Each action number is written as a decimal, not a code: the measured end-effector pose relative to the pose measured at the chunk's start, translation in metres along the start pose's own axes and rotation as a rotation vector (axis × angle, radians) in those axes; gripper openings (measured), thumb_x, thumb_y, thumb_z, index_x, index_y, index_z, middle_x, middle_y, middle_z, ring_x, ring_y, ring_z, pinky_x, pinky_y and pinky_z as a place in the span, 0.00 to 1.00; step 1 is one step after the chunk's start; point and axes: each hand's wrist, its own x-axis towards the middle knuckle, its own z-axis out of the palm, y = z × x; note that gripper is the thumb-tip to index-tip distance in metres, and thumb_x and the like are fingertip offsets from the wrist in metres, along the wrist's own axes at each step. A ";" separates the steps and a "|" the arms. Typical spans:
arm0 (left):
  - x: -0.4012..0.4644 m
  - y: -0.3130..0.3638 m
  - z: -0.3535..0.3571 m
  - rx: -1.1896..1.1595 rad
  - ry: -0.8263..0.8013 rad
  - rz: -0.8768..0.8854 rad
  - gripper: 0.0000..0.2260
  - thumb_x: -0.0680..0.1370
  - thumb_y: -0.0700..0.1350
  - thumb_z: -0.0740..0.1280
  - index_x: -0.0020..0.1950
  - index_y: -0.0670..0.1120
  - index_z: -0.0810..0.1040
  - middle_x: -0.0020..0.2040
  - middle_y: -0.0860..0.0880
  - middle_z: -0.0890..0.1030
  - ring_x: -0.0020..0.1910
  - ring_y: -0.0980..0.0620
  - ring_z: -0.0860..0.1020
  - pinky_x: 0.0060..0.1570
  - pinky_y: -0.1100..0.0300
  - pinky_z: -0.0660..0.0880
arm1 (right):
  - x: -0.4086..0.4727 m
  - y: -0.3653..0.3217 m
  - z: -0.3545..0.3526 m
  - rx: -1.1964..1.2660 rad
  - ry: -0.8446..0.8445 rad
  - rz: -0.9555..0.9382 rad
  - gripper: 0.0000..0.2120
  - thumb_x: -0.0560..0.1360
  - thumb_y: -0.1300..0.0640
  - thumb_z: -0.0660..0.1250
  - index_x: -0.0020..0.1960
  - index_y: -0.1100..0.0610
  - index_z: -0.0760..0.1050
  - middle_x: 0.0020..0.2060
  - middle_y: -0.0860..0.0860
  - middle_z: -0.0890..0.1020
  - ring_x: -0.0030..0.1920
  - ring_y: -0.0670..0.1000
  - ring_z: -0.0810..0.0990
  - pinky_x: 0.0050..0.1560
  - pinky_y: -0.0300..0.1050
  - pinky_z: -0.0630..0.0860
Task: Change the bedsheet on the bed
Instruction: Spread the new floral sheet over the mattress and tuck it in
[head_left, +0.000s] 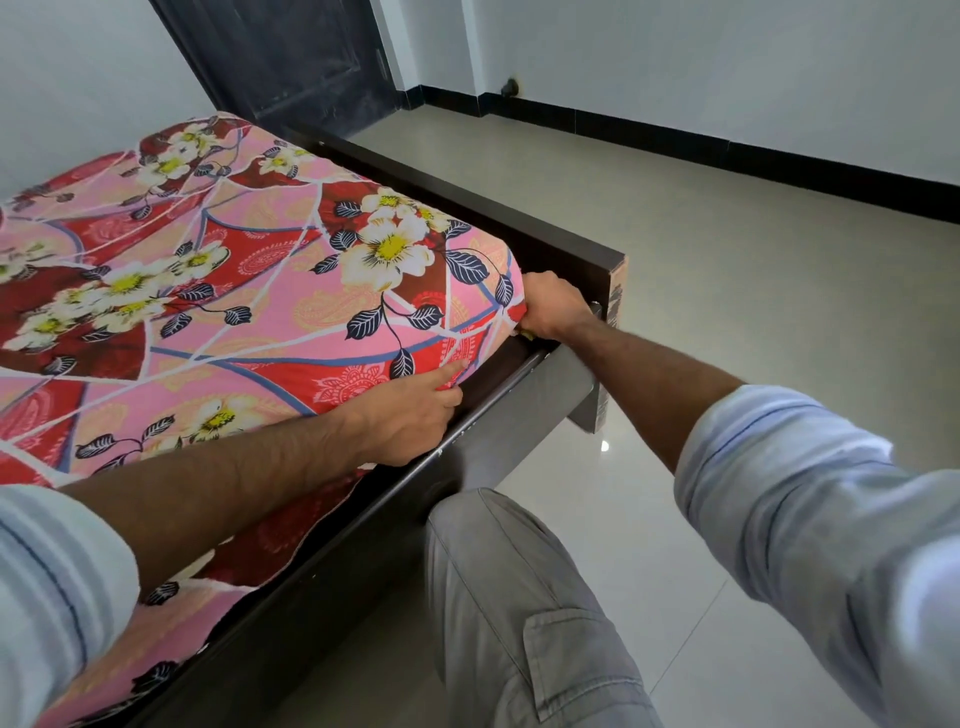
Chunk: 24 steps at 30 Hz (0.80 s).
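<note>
A pink and red floral bedsheet (234, 291) covers the mattress on a dark wooden bed frame (566, 249). At the mattress's near corner my right hand (553, 309) grips the sheet's edge, fingers curled and pushed down between mattress and footboard. My left hand (415, 415) lies along the mattress side, index finger straight and pressing the sheet, the other fingers reaching down into the gap by the side rail. Further left along the side, the sheet's edge hangs loose over the rail (249, 561).
The grey side rail (498, 415) runs along my knee (498, 545) in grey trousers. Glossy tiled floor (727, 312) spreads to the right up to a white wall with a black skirting. A dark door (291, 57) stands behind the bed.
</note>
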 end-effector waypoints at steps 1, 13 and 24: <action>-0.002 -0.004 -0.004 -0.075 0.016 0.020 0.14 0.83 0.48 0.60 0.59 0.43 0.81 0.59 0.43 0.79 0.65 0.41 0.72 0.78 0.36 0.51 | 0.001 -0.002 0.000 0.021 -0.011 0.035 0.17 0.76 0.45 0.71 0.58 0.55 0.77 0.52 0.53 0.83 0.50 0.55 0.83 0.50 0.51 0.80; 0.037 -0.143 -0.041 -0.289 0.061 -0.530 0.41 0.73 0.68 0.66 0.78 0.46 0.62 0.72 0.44 0.71 0.70 0.42 0.71 0.72 0.30 0.57 | 0.000 -0.037 0.025 0.635 0.090 0.560 0.25 0.76 0.56 0.70 0.68 0.66 0.67 0.64 0.61 0.77 0.62 0.60 0.78 0.58 0.51 0.77; 0.066 -0.113 -0.032 -0.108 0.052 -0.303 0.19 0.80 0.60 0.62 0.71 0.58 0.73 0.72 0.47 0.69 0.73 0.37 0.65 0.65 0.24 0.62 | -0.073 -0.087 0.014 1.808 0.080 0.689 0.14 0.81 0.63 0.52 0.55 0.62 0.77 0.42 0.60 0.83 0.36 0.52 0.80 0.37 0.42 0.78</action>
